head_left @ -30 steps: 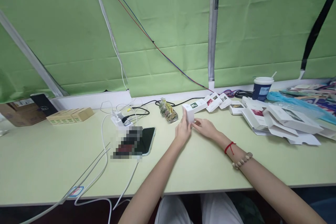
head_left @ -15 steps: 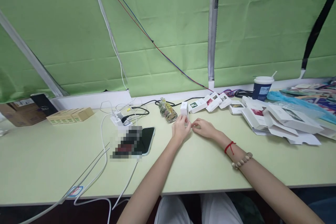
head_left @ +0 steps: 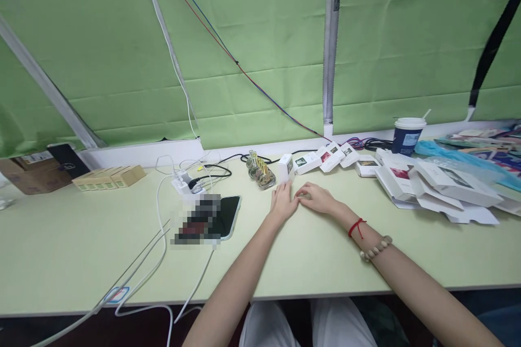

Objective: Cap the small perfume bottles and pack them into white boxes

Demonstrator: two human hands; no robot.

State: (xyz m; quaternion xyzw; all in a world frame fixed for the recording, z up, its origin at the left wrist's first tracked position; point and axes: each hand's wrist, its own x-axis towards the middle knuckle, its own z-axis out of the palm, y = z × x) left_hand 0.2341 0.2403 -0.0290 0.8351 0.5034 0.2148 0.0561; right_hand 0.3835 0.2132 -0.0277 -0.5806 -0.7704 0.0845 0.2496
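A small white box (head_left: 285,167) stands upright on the table, turned a little so its picture side shows. My left hand (head_left: 284,201) lies before it, fingers stretched towards its lower front and seemingly touching it. Close by on the right is my right hand (head_left: 316,198), fingers bent and tips drawn together beside my left thumb; whatever they pinch, if anything, is hidden. Just left of the box, small glass bottles (head_left: 261,170) with gold tops stand in a cluster. Behind my right hand sit several white picture boxes (head_left: 330,157).
Flattened white cartons (head_left: 443,184) are piled at the right, beside a lidded paper cup (head_left: 407,135). Towards the left are a phone (head_left: 228,218), a power strip (head_left: 185,181), white cables and a row of tan boxes (head_left: 109,178). A green curtain (head_left: 260,38) backs the table.
The white box has turned to show its picture side and stands slightly farther back. My left fingers have loosened from around it and straightened. My right hand has barely moved.
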